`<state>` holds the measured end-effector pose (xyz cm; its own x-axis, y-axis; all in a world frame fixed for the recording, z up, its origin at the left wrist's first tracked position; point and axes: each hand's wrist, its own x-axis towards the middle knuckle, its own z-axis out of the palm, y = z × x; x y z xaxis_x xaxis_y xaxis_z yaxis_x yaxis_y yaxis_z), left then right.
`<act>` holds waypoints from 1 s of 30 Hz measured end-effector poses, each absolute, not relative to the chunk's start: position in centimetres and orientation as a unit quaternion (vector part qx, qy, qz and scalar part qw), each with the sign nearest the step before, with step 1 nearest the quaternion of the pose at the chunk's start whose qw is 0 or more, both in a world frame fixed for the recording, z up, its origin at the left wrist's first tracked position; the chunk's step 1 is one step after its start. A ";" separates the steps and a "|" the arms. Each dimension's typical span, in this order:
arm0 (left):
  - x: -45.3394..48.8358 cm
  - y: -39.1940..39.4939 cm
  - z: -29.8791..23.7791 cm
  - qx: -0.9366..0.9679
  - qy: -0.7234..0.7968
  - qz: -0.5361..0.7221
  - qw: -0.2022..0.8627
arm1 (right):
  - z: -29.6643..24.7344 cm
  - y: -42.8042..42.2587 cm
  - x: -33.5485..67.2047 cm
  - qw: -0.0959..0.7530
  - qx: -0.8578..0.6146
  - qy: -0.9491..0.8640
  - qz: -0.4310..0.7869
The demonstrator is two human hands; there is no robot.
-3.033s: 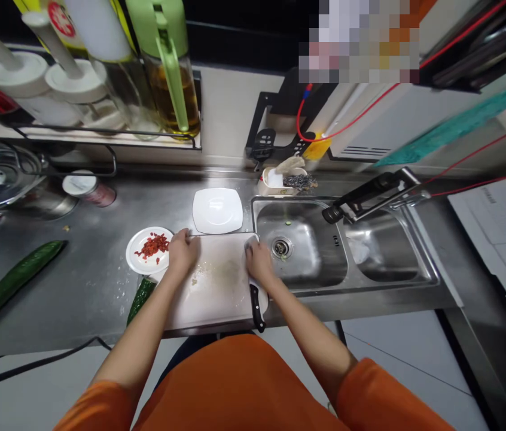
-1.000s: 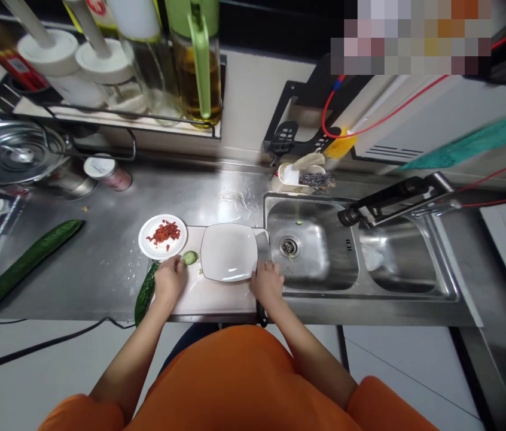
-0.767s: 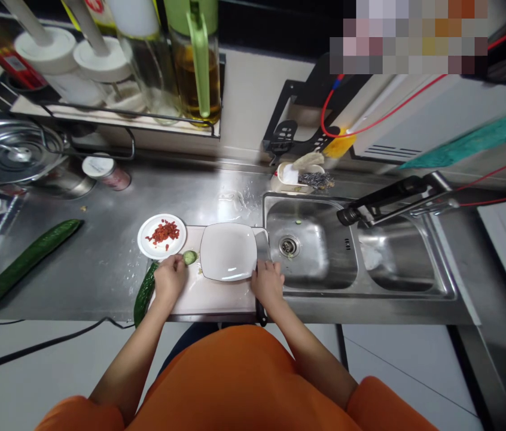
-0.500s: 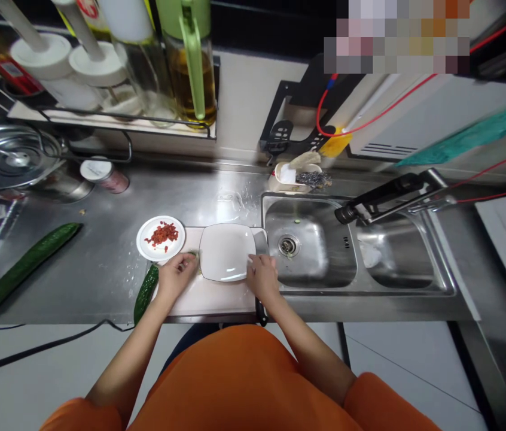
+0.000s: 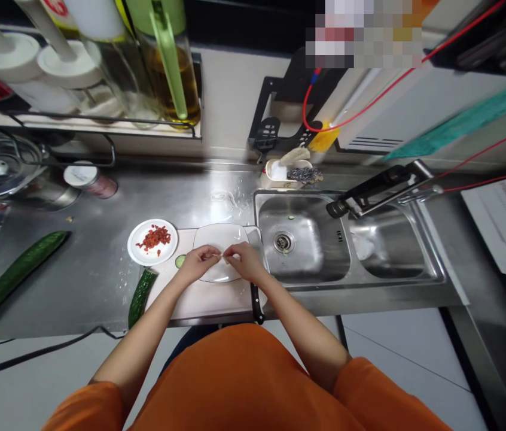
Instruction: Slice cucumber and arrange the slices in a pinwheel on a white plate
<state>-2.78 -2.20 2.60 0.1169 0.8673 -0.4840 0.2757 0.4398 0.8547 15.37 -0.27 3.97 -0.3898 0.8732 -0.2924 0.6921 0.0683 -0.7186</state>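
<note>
Over a white square plate point(image 5: 217, 235), my left hand point(image 5: 201, 261) and my right hand point(image 5: 244, 260) meet with fingers pinched together. Whatever lies between the fingertips is too small to make out. The plate rests on a pale cutting board point(image 5: 208, 302). A cucumber slice point(image 5: 180, 261) lies on the board beside my left hand. A cut piece of cucumber point(image 5: 140, 298) sits at the board's left edge. Below my right wrist a knife point(image 5: 257, 304) lies with its black handle toward me. A round white plate point(image 5: 152, 258) at the left holds small red pieces.
A whole cucumber point(image 5: 15, 275) lies on the steel counter point(image 5: 95, 263) at the left. To the right is a double sink point(image 5: 300, 236) with a black faucet point(image 5: 369, 188). A rack point(image 5: 100, 129) of bottles and jars hangs above the counter, near a small jar point(image 5: 91, 179).
Both hands have moved inward from the plate's sides and now meet above it. The cucumber slice by my left hand has come into clear sight. The camera view has shifted slightly.
</note>
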 end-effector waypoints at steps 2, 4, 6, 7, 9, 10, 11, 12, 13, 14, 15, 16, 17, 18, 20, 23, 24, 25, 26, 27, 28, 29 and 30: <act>-2.4 -2.0 2.1 0.380 0.629 0.252 0.629 | 4.0 -0.3 15.7 0.100 -0.541 -0.730 0.406; -2.2 -1.8 1.7 0.292 0.644 0.230 0.669 | 4.2 -0.4 16.0 0.095 -0.536 -0.736 0.403; -2.0 -1.5 1.5 0.234 0.645 0.203 0.699 | 4.3 -0.3 16.2 0.098 -0.527 -0.739 0.408; -1.9 -1.3 1.3 0.218 0.642 0.195 0.709 | 4.3 -0.3 16.2 0.101 -0.521 -0.740 0.414; -1.8 -0.9 1.1 0.199 0.633 0.192 0.723 | 4.3 -0.2 16.3 0.109 -0.512 -0.735 0.430; -1.8 -0.7 1.0 0.192 0.630 0.196 0.727 | 4.2 -0.1 16.3 0.111 -0.511 -0.730 0.441; -1.9 -0.5 0.8 0.188 0.628 0.201 0.728 | 4.0 -0.1 16.3 0.112 -0.513 -0.722 0.451; -1.9 -0.2 0.7 0.187 0.628 0.208 0.727 | 3.8 0.0 16.3 0.112 -0.519 -0.712 0.460; -1.9 0.1 0.5 0.189 0.628 0.214 0.724 | 3.4 0.0 16.3 0.110 -0.529 -0.700 0.467; -2.0 0.4 0.4 0.195 0.630 0.218 0.719 | 3.0 0.1 16.2 0.109 -0.540 -0.689 0.471; -2.0 0.7 0.2 0.207 0.631 0.220 0.714 | 2.6 0.1 16.1 0.109 -0.553 -0.677 0.474; -2.0 1.0 0.1 0.222 0.632 0.221 0.709 | 2.1 0.2 16.0 0.111 -0.566 -0.666 0.474; -2.0 1.4 -0.1 0.240 0.631 0.221 0.704 | 1.7 0.3 15.9 0.113 -0.578 -0.656 0.473; -2.0 1.7 -0.2 0.259 0.629 0.221 0.699 | 1.2 0.4 15.8 0.114 -0.588 -0.648 0.471; -1.9 2.4 -0.4 0.296 0.628 0.222 0.684 | 0.5 0.8 15.4 0.110 -0.606 -0.637 0.463; -1.9 3.3 -0.7 0.348 0.645 0.220 0.644 | -0.2 1.7 14.8 0.080 -0.627 -0.638 0.440; -1.9 3.6 -0.8 0.367 0.653 0.218 0.625 | -0.4 2.1 14.6 0.068 -0.633 -0.640 0.431; -2.0 3.9 -0.9 0.388 0.662 0.215 0.604 | -0.5 2.4 14.4 0.057 -0.639 -0.641 0.422; -2.1 4.1 -0.9 0.409 0.670 0.210 0.583 | -0.6 2.7 14.3 0.050 -0.644 -0.642 0.413; -2.1 4.4 -1.0 0.429 0.678 0.205 0.561 | -0.6 3.0 14.1 0.045 -0.649 -0.642 0.407; -2.1 4.6 -1.0 0.448 0.684 0.198 0.540 | -0.7 3.3 13.9 0.042 -0.653 -0.641 0.401; -2.2 4.8 -1.0 0.467 0.689 0.190 0.520 | -0.6 3.5 13.7 0.038 -0.658 -0.641 0.394; -2.1 5.0 -1.0 0.485 0.693 0.184 0.501 | -0.6 3.7 13.6 0.033 -0.661 -0.641 0.388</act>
